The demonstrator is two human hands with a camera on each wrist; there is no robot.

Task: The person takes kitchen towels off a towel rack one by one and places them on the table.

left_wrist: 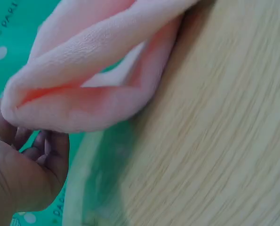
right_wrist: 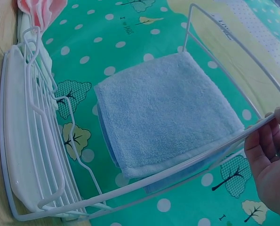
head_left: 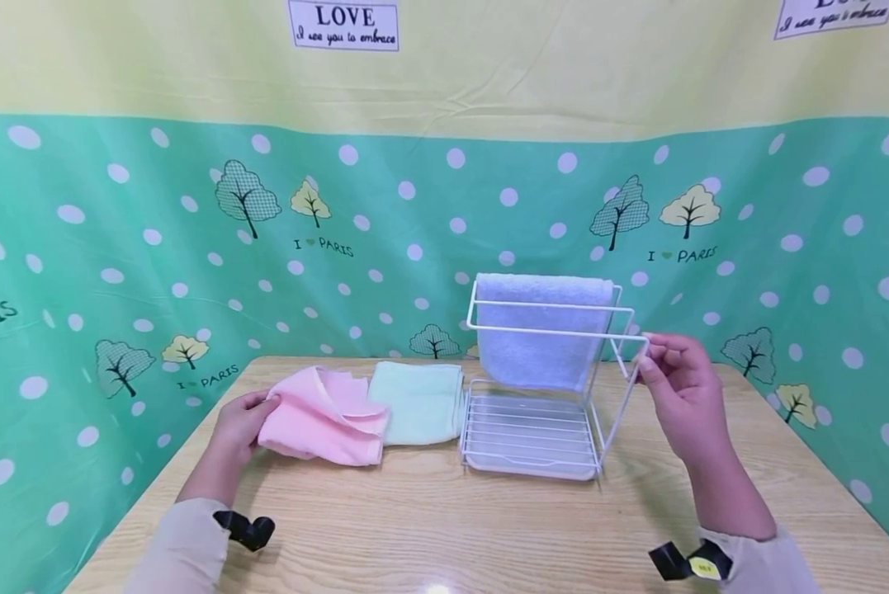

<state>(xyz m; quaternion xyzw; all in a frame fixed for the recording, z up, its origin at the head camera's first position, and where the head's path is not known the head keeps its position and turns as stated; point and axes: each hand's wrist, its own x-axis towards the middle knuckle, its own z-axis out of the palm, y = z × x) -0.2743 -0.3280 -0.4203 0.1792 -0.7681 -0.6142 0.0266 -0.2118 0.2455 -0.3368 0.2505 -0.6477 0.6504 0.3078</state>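
While the right hand [head_left: 685, 392] steadies the white rack [head_left: 555, 332], its fingers gripping the frame's upper right corner, the left hand [head_left: 238, 422] pinches the left edge of the pink towel [head_left: 318, 417], located at the left of the desk [head_left: 385, 528] beside the mint towel [head_left: 422, 404]. The step in hand appears to be picking up the pink towel; the next move would call for raising it clear with the rack braced. Count: three towels, including one blue towel [head_left: 536, 355] hanging at the rack's upper rear; one rack; one tray [head_left: 529, 471] beneath its lower wires.
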